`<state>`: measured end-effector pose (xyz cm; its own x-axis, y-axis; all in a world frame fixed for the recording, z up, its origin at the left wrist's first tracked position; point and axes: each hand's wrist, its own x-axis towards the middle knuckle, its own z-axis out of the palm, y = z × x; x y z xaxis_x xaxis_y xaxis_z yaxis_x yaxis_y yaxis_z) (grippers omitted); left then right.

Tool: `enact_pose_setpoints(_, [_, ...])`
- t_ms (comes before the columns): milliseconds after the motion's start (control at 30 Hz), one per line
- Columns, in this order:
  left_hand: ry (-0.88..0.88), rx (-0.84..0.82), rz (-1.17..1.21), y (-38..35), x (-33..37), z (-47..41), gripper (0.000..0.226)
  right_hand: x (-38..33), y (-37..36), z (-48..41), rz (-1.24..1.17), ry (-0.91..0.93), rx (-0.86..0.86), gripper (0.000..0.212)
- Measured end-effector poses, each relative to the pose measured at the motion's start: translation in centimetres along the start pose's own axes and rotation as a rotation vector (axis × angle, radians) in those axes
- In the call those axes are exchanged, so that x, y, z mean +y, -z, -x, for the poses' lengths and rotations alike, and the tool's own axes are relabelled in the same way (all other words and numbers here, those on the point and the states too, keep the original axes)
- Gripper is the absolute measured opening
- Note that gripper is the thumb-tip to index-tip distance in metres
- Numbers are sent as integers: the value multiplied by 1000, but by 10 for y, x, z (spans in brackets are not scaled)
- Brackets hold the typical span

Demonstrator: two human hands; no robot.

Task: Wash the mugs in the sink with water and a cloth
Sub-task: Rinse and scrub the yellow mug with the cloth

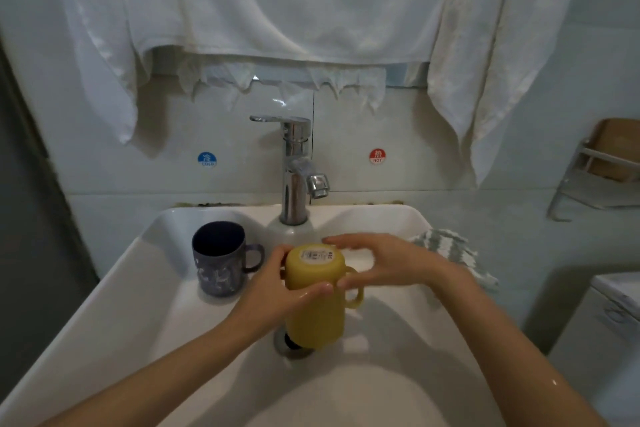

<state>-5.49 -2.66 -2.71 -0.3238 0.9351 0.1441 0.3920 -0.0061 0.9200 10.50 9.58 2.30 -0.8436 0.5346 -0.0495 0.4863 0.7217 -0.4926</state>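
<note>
A yellow mug (317,308) is held upside down over the drain of the white sink (114,305), its labelled base facing up. My left hand (277,288) grips its left side, thumb across the front. My right hand (377,263) is at its upper right by the handle, fingers reaching over the base and thumb against the mug near the handle. A dark blue patterned mug (219,258) stands upright in the sink's left part. A grey-and-white striped cloth (450,250) lies on the sink's right rim, behind my right wrist.
A chrome tap (296,166) stands at the sink's back middle; no water runs from it. White towels (277,3) hang on the wall above. A rack with a brown item (602,166) sits at the right. A white appliance (609,322) stands at the lower right.
</note>
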Motion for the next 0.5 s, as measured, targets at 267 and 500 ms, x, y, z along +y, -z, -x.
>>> enact_pose_setpoints(267, [-3,60,-62,4,-9,1,68,62,8,19,660,-646,-209,96])
enact_pose_setpoints(500, [-35,49,-81,3,-8,2,68,83,2,4,567,-521,224,40])
